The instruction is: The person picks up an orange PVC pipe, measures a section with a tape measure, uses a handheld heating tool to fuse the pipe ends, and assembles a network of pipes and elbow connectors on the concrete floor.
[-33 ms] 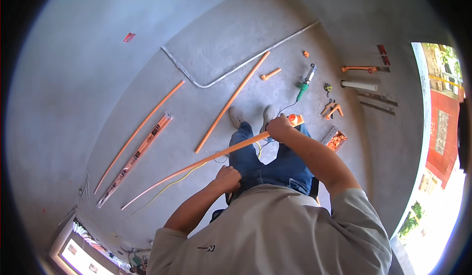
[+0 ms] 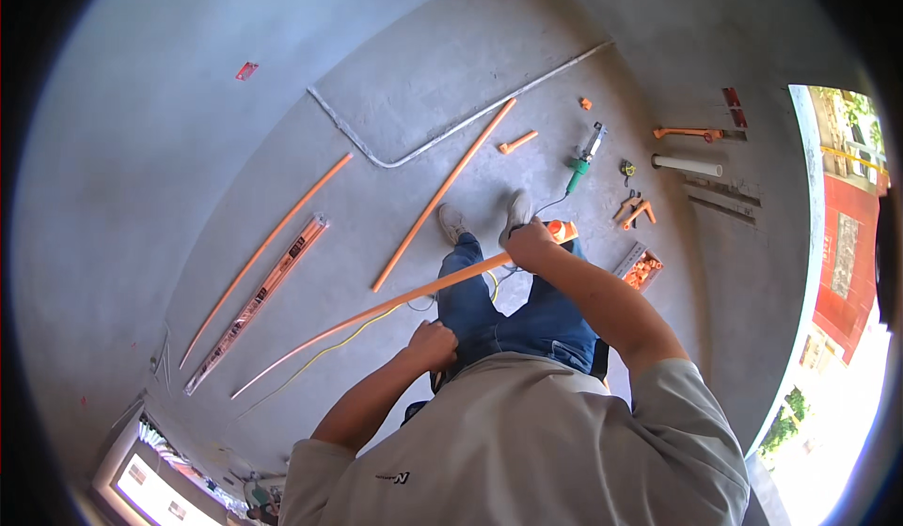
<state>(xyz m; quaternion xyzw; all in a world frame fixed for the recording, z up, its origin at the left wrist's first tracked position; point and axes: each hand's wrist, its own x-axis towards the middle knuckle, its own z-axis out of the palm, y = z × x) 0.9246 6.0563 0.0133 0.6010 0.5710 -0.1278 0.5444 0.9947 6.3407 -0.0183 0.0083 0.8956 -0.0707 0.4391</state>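
Observation:
My right hand [image 2: 531, 245] grips a long orange pipe [image 2: 419, 294] near its far end, just beside an orange fitting [image 2: 562, 232] over my right leg. The pipe slants down to the lower left across my jeans. My left hand [image 2: 433, 345] is closed by my left thigh, below the pipe; whether it holds anything is hidden. A thin yellow cable [image 2: 335, 345] runs below the pipe. Beyond my right shoe, a green-handled corded tool [image 2: 579, 169] lies on the concrete floor [image 2: 404, 122].
Around me lie loose orange pipes [image 2: 442, 197], a bundled pipe pack [image 2: 259, 300], a bent metal pipe [image 2: 386, 162], small fittings [image 2: 585, 103], a tape measure [image 2: 626, 169], hand tools [image 2: 638, 209] and a box of fittings [image 2: 642, 265]. A white pipe [image 2: 687, 163] lies by the right wall, near a bright doorway [image 2: 837, 263].

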